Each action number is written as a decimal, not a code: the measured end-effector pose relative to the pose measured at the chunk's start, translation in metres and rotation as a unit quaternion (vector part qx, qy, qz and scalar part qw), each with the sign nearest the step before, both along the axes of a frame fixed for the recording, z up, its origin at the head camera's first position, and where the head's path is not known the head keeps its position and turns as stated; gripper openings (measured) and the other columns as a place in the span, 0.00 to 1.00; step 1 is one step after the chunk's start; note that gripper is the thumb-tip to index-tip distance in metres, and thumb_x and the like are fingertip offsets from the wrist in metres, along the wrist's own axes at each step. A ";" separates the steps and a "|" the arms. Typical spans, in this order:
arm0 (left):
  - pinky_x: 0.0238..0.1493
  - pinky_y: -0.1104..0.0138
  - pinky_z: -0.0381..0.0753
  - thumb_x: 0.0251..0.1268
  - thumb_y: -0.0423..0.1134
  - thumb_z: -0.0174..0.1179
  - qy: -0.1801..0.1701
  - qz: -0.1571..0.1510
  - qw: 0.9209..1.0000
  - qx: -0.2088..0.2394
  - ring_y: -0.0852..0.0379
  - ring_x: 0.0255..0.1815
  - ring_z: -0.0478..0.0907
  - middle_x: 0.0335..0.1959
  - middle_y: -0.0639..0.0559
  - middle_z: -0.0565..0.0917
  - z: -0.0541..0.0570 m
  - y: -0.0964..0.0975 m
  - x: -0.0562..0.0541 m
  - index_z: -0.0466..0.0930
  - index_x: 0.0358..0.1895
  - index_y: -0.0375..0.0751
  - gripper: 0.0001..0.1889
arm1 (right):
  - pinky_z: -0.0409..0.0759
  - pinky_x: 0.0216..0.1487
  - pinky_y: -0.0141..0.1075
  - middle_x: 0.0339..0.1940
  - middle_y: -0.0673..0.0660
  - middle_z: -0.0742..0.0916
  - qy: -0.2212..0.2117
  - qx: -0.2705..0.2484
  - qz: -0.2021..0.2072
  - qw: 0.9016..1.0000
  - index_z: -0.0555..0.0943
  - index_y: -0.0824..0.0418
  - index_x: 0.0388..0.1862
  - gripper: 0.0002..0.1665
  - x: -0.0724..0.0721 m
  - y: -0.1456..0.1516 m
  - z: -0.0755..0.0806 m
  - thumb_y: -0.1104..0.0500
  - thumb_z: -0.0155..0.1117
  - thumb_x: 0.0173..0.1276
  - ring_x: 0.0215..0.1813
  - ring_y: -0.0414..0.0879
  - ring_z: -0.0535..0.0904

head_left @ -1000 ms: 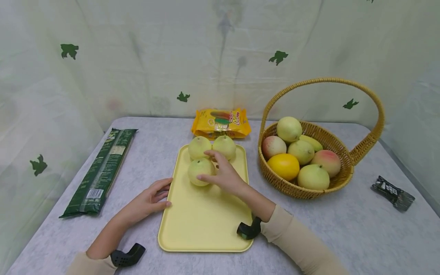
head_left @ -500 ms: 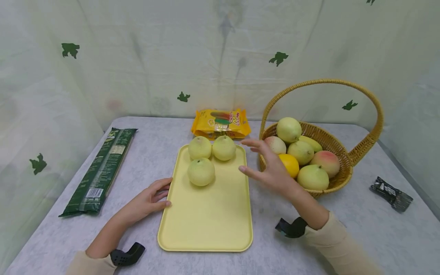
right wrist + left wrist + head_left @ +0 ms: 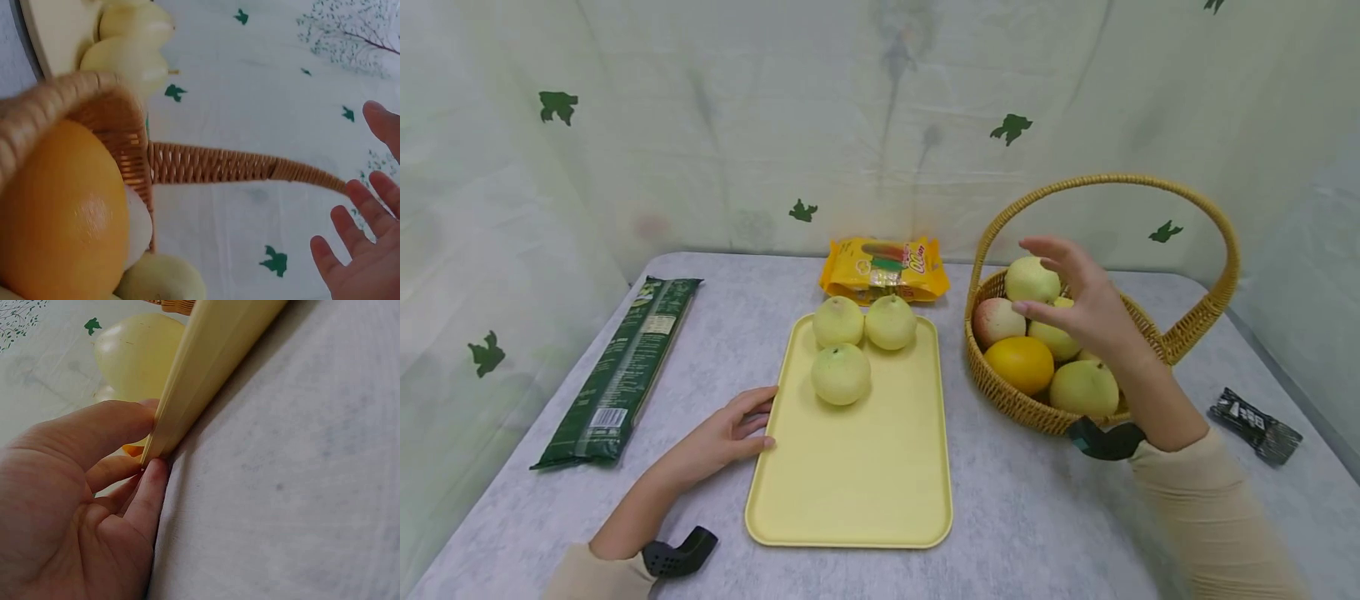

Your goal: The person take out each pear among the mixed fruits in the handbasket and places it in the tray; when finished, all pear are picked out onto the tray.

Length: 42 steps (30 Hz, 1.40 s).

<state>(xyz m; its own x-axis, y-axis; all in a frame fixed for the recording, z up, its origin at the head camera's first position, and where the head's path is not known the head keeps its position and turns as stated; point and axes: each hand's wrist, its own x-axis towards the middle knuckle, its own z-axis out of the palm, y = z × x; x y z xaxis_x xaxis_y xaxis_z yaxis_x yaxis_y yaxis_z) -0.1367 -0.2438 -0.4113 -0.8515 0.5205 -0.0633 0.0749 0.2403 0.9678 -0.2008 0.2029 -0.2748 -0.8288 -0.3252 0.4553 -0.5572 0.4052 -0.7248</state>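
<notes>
My left hand (image 3: 726, 437) holds the left edge of the yellow tray (image 3: 850, 500); in the left wrist view its thumb and fingers (image 3: 134, 494) meet the tray's rim (image 3: 187, 394). Three pale green pears (image 3: 840, 375) sit at the tray's far end. My right hand (image 3: 1093, 312) is over the wicker basket (image 3: 1011, 404), fingers spread and nothing in them. Just left of its fingertips lies a pale pear (image 3: 1032, 280) on top of the pile. Around it are a pinkish peach (image 3: 996, 321), a yellow-orange oval fruit (image 3: 1019, 364) and a front pear (image 3: 1084, 388). The hand hides the fruit at the basket's right.
The basket's tall handle (image 3: 1112, 179) arches above my right hand. A yellow snack packet (image 3: 883, 271) lies behind the tray. The long green packet (image 3: 621, 371) is at the left, and a small black wrapper (image 3: 1255, 425) at the far right. A pale curtain hangs behind.
My right hand has let go of the front pear on the tray and moved right and up, over the basket. The left hand has stayed at the tray's edge.
</notes>
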 end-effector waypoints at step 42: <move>0.58 0.75 0.64 0.60 0.34 0.59 0.009 0.004 1.000 -0.012 0.39 0.64 0.54 0.66 0.36 0.50 -0.001 0.000 0.000 0.47 0.69 0.34 0.38 | 0.67 0.49 0.50 0.71 0.57 0.52 -0.229 0.040 -0.031 0.972 0.54 0.57 0.70 0.42 -0.060 0.048 -0.049 0.58 0.63 0.61 0.57 0.59 0.62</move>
